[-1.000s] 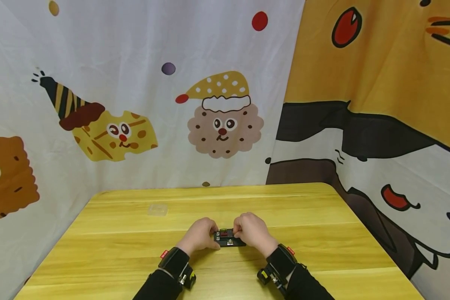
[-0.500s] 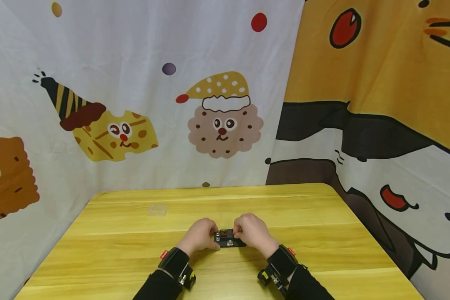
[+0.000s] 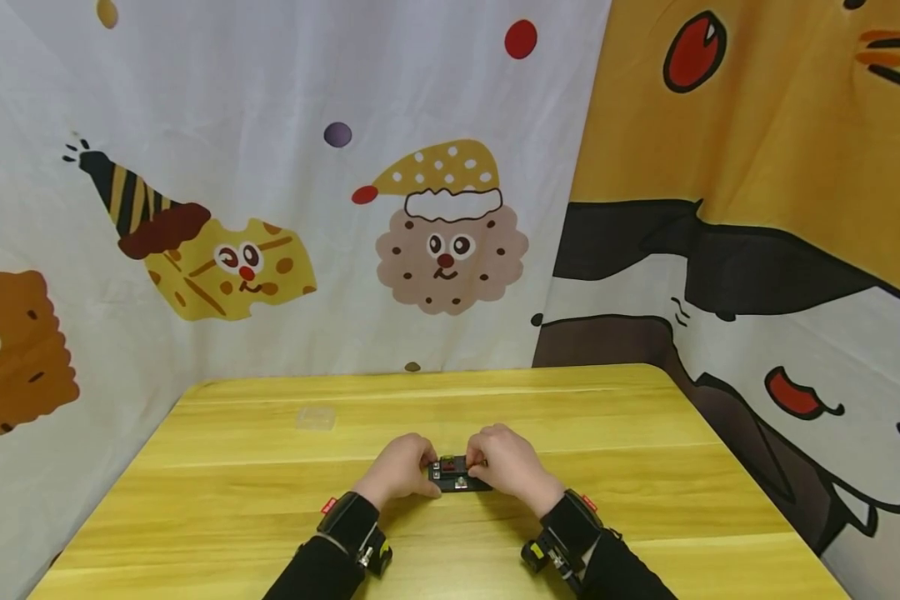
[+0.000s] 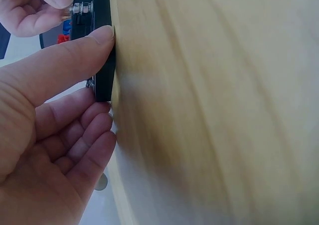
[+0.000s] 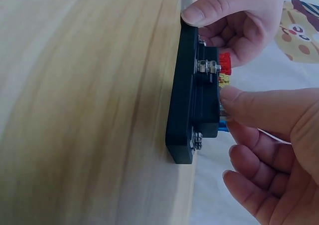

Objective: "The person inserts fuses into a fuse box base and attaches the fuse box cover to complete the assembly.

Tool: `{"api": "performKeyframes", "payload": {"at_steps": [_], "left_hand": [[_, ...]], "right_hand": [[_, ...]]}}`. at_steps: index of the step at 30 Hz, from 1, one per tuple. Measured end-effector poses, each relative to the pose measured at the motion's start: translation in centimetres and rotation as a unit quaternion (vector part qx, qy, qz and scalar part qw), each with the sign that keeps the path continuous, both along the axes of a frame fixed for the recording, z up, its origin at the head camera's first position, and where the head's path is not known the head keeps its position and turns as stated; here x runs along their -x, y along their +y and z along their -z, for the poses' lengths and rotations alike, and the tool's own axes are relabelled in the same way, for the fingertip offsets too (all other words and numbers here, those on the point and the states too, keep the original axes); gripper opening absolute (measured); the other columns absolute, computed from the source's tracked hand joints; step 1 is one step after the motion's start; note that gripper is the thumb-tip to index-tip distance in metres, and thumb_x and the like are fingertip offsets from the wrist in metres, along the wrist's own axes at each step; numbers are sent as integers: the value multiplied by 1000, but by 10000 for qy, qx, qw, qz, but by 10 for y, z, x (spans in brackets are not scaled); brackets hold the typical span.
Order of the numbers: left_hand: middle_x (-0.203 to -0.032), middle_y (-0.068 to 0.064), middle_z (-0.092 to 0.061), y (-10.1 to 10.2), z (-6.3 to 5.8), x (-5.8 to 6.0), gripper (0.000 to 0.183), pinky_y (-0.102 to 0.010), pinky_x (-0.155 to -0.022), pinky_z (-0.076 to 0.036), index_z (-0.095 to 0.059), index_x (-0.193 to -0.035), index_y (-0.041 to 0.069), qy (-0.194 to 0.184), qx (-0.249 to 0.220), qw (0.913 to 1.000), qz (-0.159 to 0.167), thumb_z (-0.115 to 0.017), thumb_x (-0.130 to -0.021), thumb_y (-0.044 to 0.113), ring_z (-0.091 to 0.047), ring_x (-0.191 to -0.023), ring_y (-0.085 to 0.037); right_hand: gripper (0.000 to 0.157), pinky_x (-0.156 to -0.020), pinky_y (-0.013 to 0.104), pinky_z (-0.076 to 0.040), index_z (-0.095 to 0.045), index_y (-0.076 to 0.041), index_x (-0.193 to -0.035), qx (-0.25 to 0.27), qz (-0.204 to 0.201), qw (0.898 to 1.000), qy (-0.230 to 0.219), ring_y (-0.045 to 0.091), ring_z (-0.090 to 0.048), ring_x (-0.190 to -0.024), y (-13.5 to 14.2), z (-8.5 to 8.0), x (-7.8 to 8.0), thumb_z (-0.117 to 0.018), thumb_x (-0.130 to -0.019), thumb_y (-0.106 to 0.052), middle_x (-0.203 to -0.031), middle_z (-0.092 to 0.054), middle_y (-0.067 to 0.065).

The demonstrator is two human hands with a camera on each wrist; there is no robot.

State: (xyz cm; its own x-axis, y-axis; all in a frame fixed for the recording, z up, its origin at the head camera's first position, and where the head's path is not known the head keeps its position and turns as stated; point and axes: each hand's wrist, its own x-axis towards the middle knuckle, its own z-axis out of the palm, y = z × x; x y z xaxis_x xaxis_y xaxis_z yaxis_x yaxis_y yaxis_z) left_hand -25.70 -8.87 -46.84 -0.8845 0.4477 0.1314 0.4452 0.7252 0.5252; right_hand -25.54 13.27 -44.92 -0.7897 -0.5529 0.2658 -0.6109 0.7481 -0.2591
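A black fuse block [image 3: 461, 484] with metal screw terminals [image 5: 205, 66] lies on the table between both hands. My left hand [image 3: 401, 468] grips its left end, thumb on the near edge of the base and fingers behind. Out of the top stand a red blade fuse [image 5: 226, 63], a yellow one beside it and a blue fuse [image 5: 223, 126]. My right hand [image 3: 505, 460] pinches a small piece in the same row, between the yellow and blue; it looks like a blade fuse, mostly hidden by the thumb and forefinger.
A clear plastic case or lid [image 3: 316, 418] lies at the back left of the wooden table [image 3: 232, 492]. Behind the table hangs a printed cloth [image 3: 270, 342] with cartoon figures. Black wrist straps with cameras sit on both forearms.
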Motion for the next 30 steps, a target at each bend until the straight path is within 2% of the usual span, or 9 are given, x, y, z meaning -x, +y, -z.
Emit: {"api": "performKeyframes", "payload": {"at_steps": [8, 17, 30], "left_hand": [[-81, 0, -57, 1, 0, 0, 41, -33, -70, -46, -70, -88, 4, -2, 30, 10000, -28, -95, -61, 21, -50, -72, -13], [-84, 0, -58, 1, -2, -2, 42, -35, -72, -48, -70, -91, 5, -102, 56, 9999, -53, -95, -62, 21, -53, -75, -14], [-86, 0, -60, 0, -1, -3, 42, -35, -73, -49, -71, -93, 5, -52, 55, 10000, -64, -95, -63, 22, -54, -77, -15]], "right_hand": [[19, -68, 28, -47, -72, -19, -89, 50, 81, 10000, -25, 12, -54, -80, 7, -2, 0, -86, -78, -23, -82, -61, -8], [37, -74, 35, -49, -72, -10, -106, 37, 60, 9996, -290, 19, -57, -88, 16, -5, 0, -87, -76, -25, -93, -64, 1], [46, -85, 42, -50, -69, -6, -109, -233, 153, 9962, -824, 26, -59, -99, 18, -3, -2, -89, -73, -26, -102, -64, 5]]}}
